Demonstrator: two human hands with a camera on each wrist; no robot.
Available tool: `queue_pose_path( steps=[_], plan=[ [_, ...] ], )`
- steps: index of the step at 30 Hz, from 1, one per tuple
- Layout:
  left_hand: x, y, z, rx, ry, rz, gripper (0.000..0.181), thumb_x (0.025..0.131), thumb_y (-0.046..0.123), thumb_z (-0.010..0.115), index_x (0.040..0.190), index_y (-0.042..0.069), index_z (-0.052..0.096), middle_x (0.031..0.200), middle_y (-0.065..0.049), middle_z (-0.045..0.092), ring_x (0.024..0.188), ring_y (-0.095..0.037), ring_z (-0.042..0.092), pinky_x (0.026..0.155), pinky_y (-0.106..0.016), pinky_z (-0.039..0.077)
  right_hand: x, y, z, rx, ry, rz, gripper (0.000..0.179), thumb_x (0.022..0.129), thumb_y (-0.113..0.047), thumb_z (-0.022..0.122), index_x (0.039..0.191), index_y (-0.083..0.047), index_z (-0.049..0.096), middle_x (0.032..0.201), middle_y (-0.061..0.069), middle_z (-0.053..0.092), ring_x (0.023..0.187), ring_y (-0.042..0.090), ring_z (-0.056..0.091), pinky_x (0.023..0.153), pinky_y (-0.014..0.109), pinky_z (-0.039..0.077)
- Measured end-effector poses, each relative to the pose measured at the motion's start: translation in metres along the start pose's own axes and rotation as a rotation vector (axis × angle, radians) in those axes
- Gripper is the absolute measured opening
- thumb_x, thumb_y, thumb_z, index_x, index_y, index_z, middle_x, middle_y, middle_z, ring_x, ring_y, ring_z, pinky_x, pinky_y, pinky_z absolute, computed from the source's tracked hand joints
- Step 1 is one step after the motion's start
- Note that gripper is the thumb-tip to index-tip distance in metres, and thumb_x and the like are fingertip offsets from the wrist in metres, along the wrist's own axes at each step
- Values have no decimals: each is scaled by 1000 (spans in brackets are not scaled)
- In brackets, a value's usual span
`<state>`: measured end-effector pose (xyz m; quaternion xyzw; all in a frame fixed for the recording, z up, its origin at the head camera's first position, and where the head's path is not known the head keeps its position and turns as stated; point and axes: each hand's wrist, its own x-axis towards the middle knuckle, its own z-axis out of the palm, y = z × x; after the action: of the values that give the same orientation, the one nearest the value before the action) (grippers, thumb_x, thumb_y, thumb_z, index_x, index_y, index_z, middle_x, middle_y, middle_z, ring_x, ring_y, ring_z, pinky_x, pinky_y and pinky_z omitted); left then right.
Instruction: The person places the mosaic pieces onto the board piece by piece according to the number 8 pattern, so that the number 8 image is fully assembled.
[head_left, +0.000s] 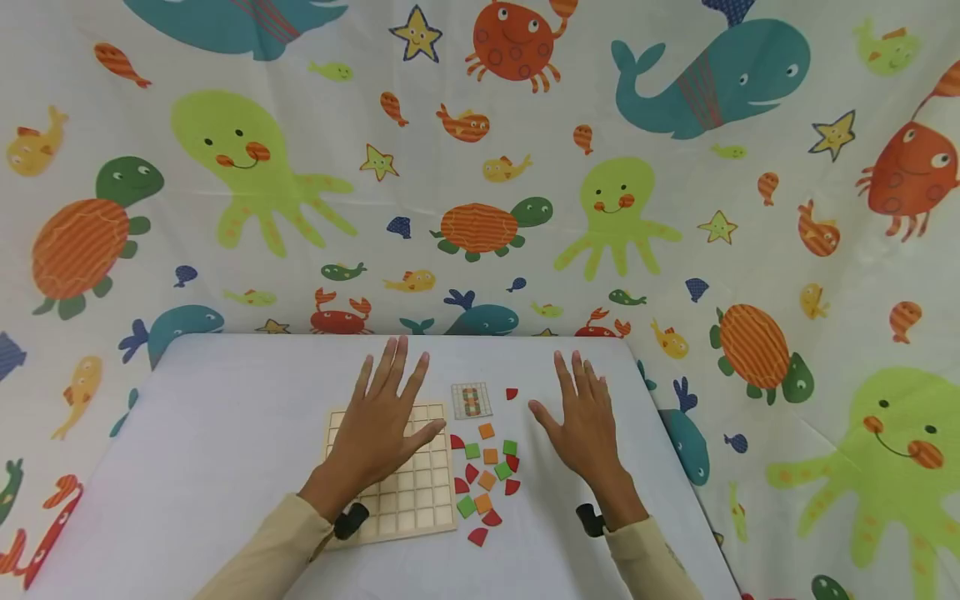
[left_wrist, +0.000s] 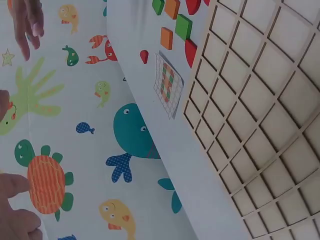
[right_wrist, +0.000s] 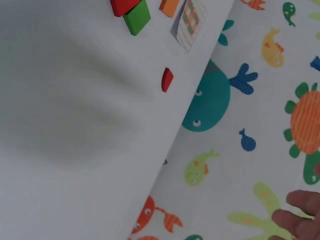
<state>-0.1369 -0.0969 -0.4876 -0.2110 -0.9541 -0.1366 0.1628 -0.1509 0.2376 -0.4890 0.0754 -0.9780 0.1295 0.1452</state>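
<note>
My left hand (head_left: 382, 429) is held over a wooden grid board (head_left: 420, 492), fingers straight and spread, holding nothing. The board's square cells show bare in the left wrist view. To the right, my right hand (head_left: 583, 421) hovers above the white table with straight fingers and nothing in it. Between the hands lie loose pieces: orange squares (head_left: 491, 456), green squares (head_left: 467, 506) and red quarter-round pieces (head_left: 478, 537). Behind them is a small pattern card (head_left: 471, 401) printed with a coloured design on a grid. One red piece (head_left: 512, 393) lies apart, right of the card.
The white table (head_left: 240, 433) ends at a back edge against a hanging cloth (head_left: 525, 275) printed with sea animals. Black straps with small cameras (head_left: 351, 521) sit on both wrists. Several pieces lie close along the board's right side, some overlapping.
</note>
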Motion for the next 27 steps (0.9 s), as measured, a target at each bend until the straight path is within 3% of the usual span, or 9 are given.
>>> queue_pose_path(
  steps=[6, 10, 13, 20, 27],
  plan=[
    [-19, -19, 6, -263, 46, -97, 91, 89, 38, 85, 164, 14, 40, 172, -18, 37, 161, -40, 32, 127, -69, 25, 4, 5, 21, 247, 87, 55, 78, 93, -28, 84, 161, -25, 47, 151, 12, 62, 133, 34, 60, 109, 58, 54],
    [-44, -37, 16, -409, 93, -162, 83, 86, 21, 89, 158, 15, 50, 164, -19, 50, 154, -44, 43, 118, -76, 31, 7, 9, 38, 408, 106, 106, 58, 90, -17, 87, 144, -22, 66, 129, 9, 73, 115, 30, 68, 100, 53, 57],
    [-69, -51, 26, -455, 121, -211, 78, 83, 13, 90, 154, 14, 56, 159, -21, 55, 148, -49, 47, 113, -79, 34, 9, 13, 51, 486, 64, 142, 49, 90, -14, 86, 136, -19, 72, 126, 7, 75, 112, 29, 70, 99, 52, 58],
    [-124, -77, 46, -489, 74, -380, 76, 83, 12, 89, 152, 14, 56, 160, -26, 52, 146, -57, 42, 105, -84, 30, 17, 18, 79, 458, -95, 209, 41, 92, -14, 84, 131, -21, 76, 131, 5, 75, 115, 28, 68, 99, 50, 60],
    [-152, -89, 62, -542, 36, -469, 72, 88, 24, 86, 152, 12, 56, 161, -27, 50, 149, -60, 37, 109, -86, 27, 25, 10, 97, 439, -168, 217, 34, 93, -18, 83, 127, -19, 78, 125, 4, 77, 114, 26, 66, 101, 49, 58]
  ],
)
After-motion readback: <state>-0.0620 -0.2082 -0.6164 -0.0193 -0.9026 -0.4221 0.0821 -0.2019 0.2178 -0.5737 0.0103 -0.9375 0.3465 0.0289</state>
